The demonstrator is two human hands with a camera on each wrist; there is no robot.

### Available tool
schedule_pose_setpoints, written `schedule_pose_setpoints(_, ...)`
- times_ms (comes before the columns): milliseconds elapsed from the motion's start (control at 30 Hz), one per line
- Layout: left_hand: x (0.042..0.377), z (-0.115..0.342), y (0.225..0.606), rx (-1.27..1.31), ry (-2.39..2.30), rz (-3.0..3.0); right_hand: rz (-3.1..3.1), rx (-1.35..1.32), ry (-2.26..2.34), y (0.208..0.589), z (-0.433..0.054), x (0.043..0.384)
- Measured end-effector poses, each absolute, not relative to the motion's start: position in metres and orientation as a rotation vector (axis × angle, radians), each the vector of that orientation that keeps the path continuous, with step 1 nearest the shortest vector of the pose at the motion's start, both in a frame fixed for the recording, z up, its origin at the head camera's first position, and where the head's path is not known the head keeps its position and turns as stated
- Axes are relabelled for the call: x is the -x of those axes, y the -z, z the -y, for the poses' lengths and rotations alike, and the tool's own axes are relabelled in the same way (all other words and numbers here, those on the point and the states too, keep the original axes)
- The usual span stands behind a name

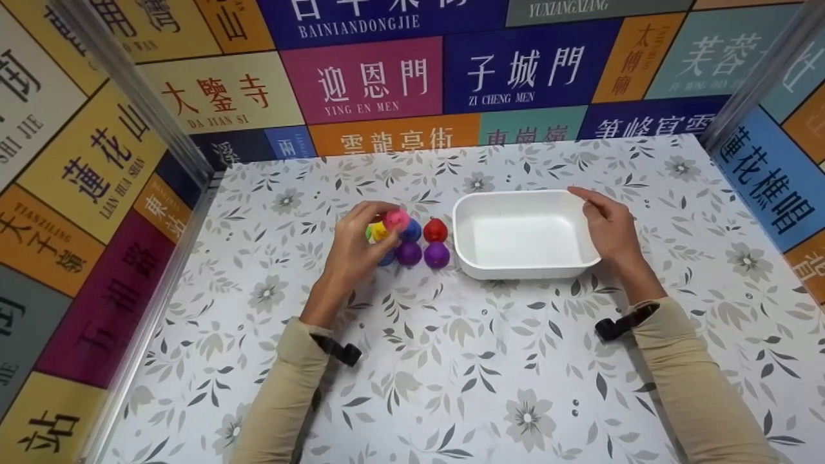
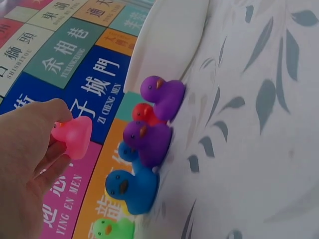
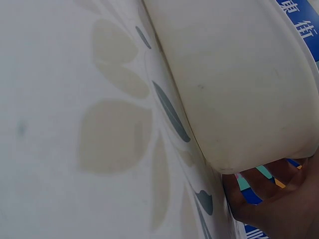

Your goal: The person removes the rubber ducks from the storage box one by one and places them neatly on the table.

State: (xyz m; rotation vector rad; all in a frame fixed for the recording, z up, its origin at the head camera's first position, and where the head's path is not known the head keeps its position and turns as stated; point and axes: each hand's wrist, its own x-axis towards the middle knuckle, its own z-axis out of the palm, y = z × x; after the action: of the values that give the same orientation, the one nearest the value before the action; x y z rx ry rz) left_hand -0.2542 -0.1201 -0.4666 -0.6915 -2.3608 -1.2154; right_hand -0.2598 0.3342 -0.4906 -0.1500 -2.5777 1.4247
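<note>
My left hand (image 1: 353,243) pinches a pink rubber duck (image 1: 396,220) between thumb and fingers, raised above a group of rubber ducks. Beneath and beside it stand a yellow duck (image 1: 378,231), two blue ducks, a red duck (image 1: 435,230) and two purple ducks. The left wrist view shows the front blue duck (image 2: 132,191) and a green duck (image 2: 114,229), which my hand mostly covers in the head view. With my right hand (image 1: 612,232) I grip the right end of a white plastic tub (image 1: 525,270), which stands upright with nothing inside.
A floral-patterned cloth (image 1: 464,361) covers the table. Panels with large printed characters (image 1: 370,80) stand along the back and both sides. The tub is just right of the ducks, close to the red one and a purple one.
</note>
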Motion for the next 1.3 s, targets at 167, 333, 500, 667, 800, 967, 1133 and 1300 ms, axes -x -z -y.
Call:
schedule_pose_setpoints(167,0.252,0.132,0.469,0.648,1.179,2.383,2.560,0.137,-1.439,0.491,-0.334,0.260)
schedule_pose_setpoints(333,0.249,0.145,0.472,0.635,1.149,2.398,2.540,0.124,-1.448,0.493,-0.334,0.261)
schedule_pose_setpoints(500,0.245,0.155,0.475,0.628,1.167,2.388,2.548,0.140,-1.447,0.492,-0.333,0.261)
schedule_pose_setpoints(667,0.242,0.165,0.479,0.607,1.197,2.387,2.554,0.128,-1.435,0.491,-0.335,0.261)
schedule_pose_setpoints(800,0.237,0.173,0.481,0.596,1.192,2.401,2.558,0.133,-1.430,0.492,-0.335,0.261)
schedule_pose_setpoints(967,0.233,0.184,0.484,0.588,1.155,2.429,2.553,0.144,-1.444,0.492,-0.334,0.261)
schedule_pose_setpoints(1133,0.231,0.191,0.487,0.609,1.162,2.458,2.562,0.143,-1.443,0.491,-0.333,0.260)
schedule_pose_setpoints(1300,0.231,0.194,0.490,0.655,1.199,2.471,2.570,0.135,-1.447,0.491,-0.333,0.259)
